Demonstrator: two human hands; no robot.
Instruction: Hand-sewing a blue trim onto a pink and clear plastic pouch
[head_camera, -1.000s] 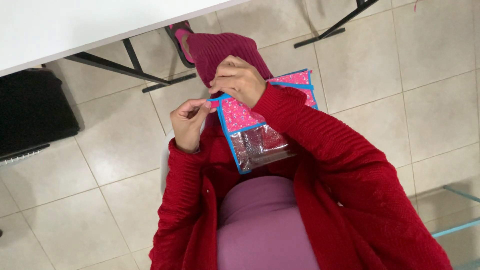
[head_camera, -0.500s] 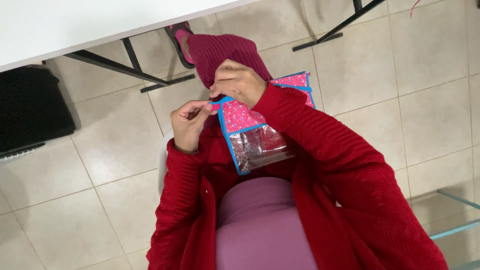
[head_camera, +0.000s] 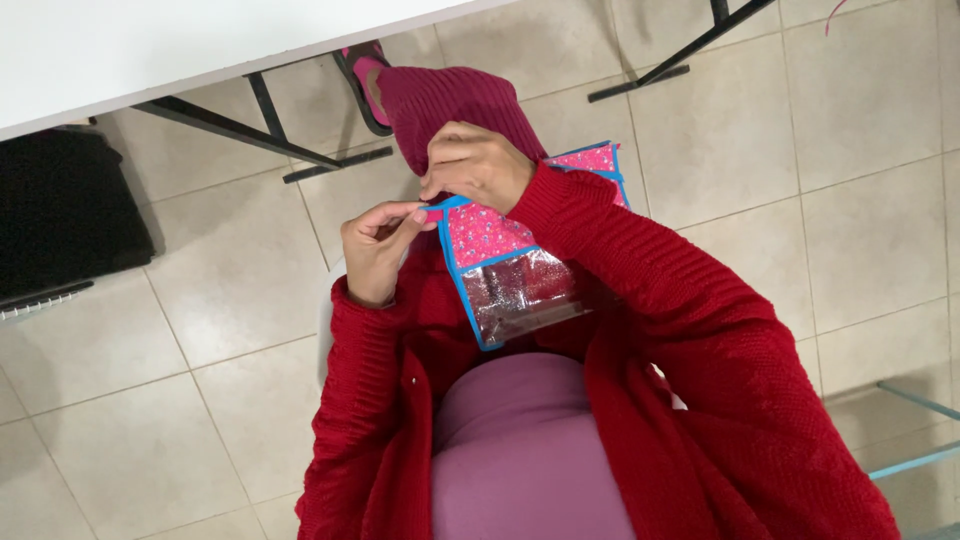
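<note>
A pink patterned pouch (head_camera: 500, 250) with blue trim and a clear plastic panel lies on my lap. My right hand (head_camera: 478, 165) pinches its top left corner. My left hand (head_camera: 378, 248) is just left of that corner, fingertips closed on a small pink tab at the pouch's edge, likely a zipper pull. Both arms wear a red knitted cardigan. My crossed leg in dark red trousers (head_camera: 450, 105) lies beyond the pouch.
A white tabletop (head_camera: 150, 50) on black metal legs (head_camera: 260, 125) crosses the top. A black bag (head_camera: 60, 215) sits on the tiled floor at left. A glass edge (head_camera: 915, 430) shows at lower right.
The view has shifted slightly. Both hands stay at the pouch's top left corner, the left hand's fingertips having moved a little closer to the corner.
</note>
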